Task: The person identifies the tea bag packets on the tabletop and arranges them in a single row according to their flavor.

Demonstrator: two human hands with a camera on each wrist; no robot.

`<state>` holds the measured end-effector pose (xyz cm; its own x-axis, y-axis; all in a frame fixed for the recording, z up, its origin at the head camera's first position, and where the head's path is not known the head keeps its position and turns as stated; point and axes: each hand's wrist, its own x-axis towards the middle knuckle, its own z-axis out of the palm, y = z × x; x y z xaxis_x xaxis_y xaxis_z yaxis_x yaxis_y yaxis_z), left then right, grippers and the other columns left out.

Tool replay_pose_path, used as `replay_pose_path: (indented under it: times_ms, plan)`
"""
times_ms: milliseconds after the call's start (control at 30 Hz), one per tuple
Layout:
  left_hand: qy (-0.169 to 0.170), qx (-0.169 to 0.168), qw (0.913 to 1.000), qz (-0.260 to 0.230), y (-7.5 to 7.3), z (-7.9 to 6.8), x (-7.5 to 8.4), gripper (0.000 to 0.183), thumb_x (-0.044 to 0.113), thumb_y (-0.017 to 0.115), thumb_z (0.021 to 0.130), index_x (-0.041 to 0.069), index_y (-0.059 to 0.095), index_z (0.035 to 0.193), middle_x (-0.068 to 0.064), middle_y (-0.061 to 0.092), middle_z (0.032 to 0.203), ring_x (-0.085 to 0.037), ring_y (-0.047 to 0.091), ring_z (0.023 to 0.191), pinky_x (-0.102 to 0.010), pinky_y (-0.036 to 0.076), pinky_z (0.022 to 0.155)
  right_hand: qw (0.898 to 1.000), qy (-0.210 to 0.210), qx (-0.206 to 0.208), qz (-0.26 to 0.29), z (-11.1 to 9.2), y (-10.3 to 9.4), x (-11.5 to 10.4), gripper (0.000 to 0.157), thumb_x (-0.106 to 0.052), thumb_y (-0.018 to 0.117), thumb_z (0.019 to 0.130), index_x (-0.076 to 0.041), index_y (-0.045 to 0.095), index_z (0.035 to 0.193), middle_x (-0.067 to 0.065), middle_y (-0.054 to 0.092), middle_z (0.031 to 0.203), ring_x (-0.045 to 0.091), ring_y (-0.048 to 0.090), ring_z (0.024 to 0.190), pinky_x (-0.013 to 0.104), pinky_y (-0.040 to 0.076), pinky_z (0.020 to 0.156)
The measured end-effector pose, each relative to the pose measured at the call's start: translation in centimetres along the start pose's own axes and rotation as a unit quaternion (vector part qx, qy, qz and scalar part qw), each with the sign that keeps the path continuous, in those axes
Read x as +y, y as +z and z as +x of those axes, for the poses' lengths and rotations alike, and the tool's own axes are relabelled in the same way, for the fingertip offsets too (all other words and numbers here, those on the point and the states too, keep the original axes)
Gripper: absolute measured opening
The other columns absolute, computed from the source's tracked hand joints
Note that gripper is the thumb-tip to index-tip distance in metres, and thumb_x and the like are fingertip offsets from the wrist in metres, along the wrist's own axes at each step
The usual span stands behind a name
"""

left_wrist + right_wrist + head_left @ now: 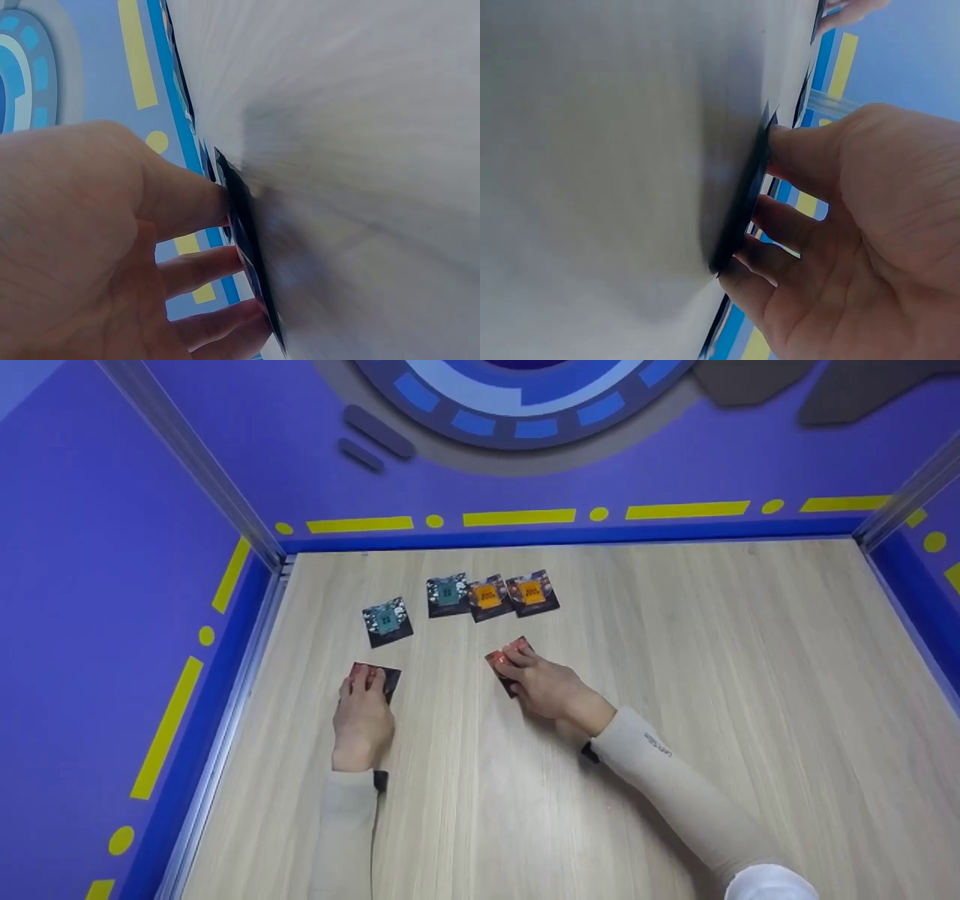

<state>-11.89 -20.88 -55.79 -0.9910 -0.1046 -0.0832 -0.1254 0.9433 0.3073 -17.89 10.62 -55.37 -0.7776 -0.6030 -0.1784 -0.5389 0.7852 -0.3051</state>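
Observation:
My left hand [362, 727] has its thumb and fingertips on a small flat red-and-black packet [391, 680], gripping it low over the table. The left wrist view shows that packet [244, 214] edge-on, thumb near one end and fingers along it. To the right, my right hand [551, 686] holds another red-and-black packet [502, 680], turned at a slant. Seen edge-on in the right wrist view, this packet [746, 202] has the thumb near its upper end and fingers farther down. Both hands partly cover the packets' printed faces.
Beyond the hands lie a teal-and-black packet [388, 622] on its own and a row with another teal packet [448, 595] and two orange ones [489, 597], [532, 592], edges close or overlapping. Purple walls [247, 435] border the wooden table [712, 660].

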Motion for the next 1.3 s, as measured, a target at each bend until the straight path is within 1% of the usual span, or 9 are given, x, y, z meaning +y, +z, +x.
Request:
replay_pose_path:
  times_ms: [200,300,467,533,767,967,1067,1167,1300]
  plan:
    - [-0.001,-0.006,1.0,0.004,0.0,0.0,0.0,0.051,0.002,0.047,0.104,-0.003,0.052,0.154,-0.031,0.037,0.166,-0.06,0.034,0.151,-0.069,0.044,0.114,1.0,0.022,0.006,0.018,-1.4,-0.2,1.5,0.053,-0.015,0.058,0.11,-0.017,0.049,0.162,0.015,0.038,0.171,0.039,0.037,0.157,0.056,0.053,0.109]
    - [-0.001,-0.006,1.0,0.002,0.0,0.1,0.1,0.051,0.002,0.046,0.104,-0.003,0.052,0.155,-0.03,0.037,0.166,-0.06,0.033,0.152,-0.07,0.044,0.113,0.999,0.026,0.012,0.019,-2.0,-0.3,2.3,0.052,-0.015,0.058,0.109,-0.016,0.05,0.161,0.016,0.038,0.17,0.04,0.037,0.157,0.058,0.053,0.108]
    - [-0.002,-0.013,0.9999,0.003,-0.2,0.3,0.1,0.055,-0.001,0.045,0.102,-0.002,0.049,0.157,-0.03,0.035,0.167,-0.059,0.031,0.153,-0.07,0.041,0.116,0.999,0.045,0.026,0.011,-2.8,-0.5,3.2,0.051,-0.015,0.058,0.109,-0.014,0.052,0.16,0.018,0.04,0.169,0.042,0.036,0.157,0.06,0.053,0.107]
    - [-0.003,-0.015,0.9999,0.003,-0.2,0.4,0.2,0.055,-0.002,0.045,0.102,-0.002,0.048,0.157,-0.03,0.034,0.168,-0.059,0.03,0.154,-0.07,0.041,0.117,0.998,0.052,0.033,0.008,-3.1,-0.5,3.6,0.051,-0.015,0.058,0.109,-0.014,0.052,0.159,0.018,0.04,0.168,0.042,0.038,0.156,0.061,0.055,0.104]
    - [-0.004,-0.011,0.9999,0.002,-0.1,0.3,0.2,0.055,-0.002,0.045,0.102,-0.002,0.049,0.157,-0.03,0.035,0.167,-0.059,0.03,0.154,-0.071,0.041,0.116,0.997,0.069,0.037,0.015,-4.1,-0.7,4.8,0.052,-0.015,0.057,0.109,-0.014,0.051,0.16,0.019,0.039,0.169,0.044,0.037,0.156,0.063,0.055,0.103]
    - [-0.004,-0.011,0.9999,0.003,-0.1,0.3,0.2,0.055,-0.001,0.046,0.102,-0.002,0.049,0.157,-0.03,0.035,0.167,-0.058,0.03,0.154,-0.071,0.041,0.115,0.995,0.084,0.048,-0.002,-4.9,-1.0,5.8,0.053,-0.012,0.057,0.107,-0.014,0.052,0.159,0.022,0.043,0.166,0.045,0.044,0.151,0.063,0.057,0.099]
    - [-0.001,-0.007,1.0,0.004,-0.1,0.2,0.2,0.054,-0.001,0.046,0.102,-0.002,0.05,0.156,-0.03,0.037,0.166,-0.058,0.032,0.153,-0.07,0.042,0.116,0.995,0.084,0.06,-0.004,-5.4,-1.0,6.4,0.053,-0.009,0.058,0.105,-0.012,0.054,0.158,0.023,0.046,0.164,0.045,0.046,0.15,0.063,0.058,0.096]
    - [0.001,-0.006,1.0,0.003,-0.1,0.1,0.1,0.054,-0.001,0.046,0.102,-0.003,0.05,0.156,-0.03,0.039,0.165,-0.059,0.034,0.151,-0.068,0.041,0.117,0.994,0.082,0.074,-0.006,-5.9,-0.9,7.0,0.052,-0.007,0.059,0.103,-0.009,0.056,0.156,0.025,0.048,0.162,0.047,0.047,0.149,0.063,0.058,0.096]
    - [0.0,-0.004,1.0,0.004,0.0,0.1,0.1,0.053,0.0,0.045,0.103,-0.003,0.05,0.156,-0.029,0.039,0.165,-0.058,0.035,0.151,-0.066,0.04,0.119,0.992,0.088,0.085,0.001,-6.5,-0.9,7.9,0.053,-0.006,0.06,0.103,-0.007,0.056,0.155,0.026,0.048,0.161,0.049,0.044,0.15,0.064,0.055,0.102]
